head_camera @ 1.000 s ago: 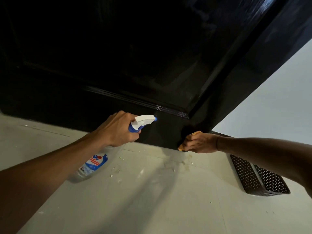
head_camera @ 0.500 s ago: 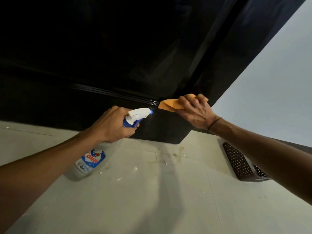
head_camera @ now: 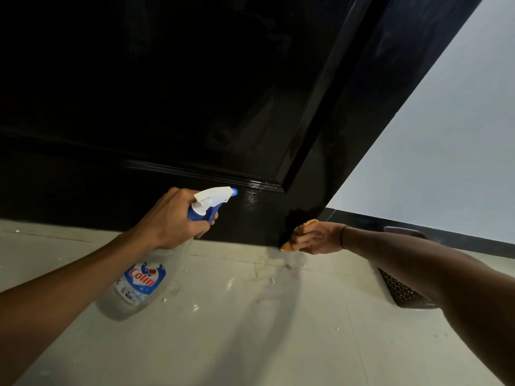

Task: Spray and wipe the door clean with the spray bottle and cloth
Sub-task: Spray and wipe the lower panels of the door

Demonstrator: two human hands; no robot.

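The glossy black door (head_camera: 195, 93) fills the upper part of the head view, its bottom rail just above the floor. My left hand (head_camera: 170, 218) grips a clear spray bottle (head_camera: 139, 282) with a white and blue trigger head, whose nozzle points at a wet, speckled patch on the bottom rail (head_camera: 250, 199). My right hand (head_camera: 317, 237) presses an orange cloth (head_camera: 288, 246) against the door's lower right corner, close to the floor. Most of the cloth is hidden under the fingers.
A pale tiled floor (head_camera: 250, 330) with small white flecks lies below the door. A dark perforated basket (head_camera: 401, 295) stands on the floor at the right, partly behind my right forearm. A light wall with a dark skirting (head_camera: 418, 227) runs right of the door.
My right hand with the cloth has gone from the panel moulding down to the door's bottom right corner. A wet speckled patch now shows in front of the nozzle.
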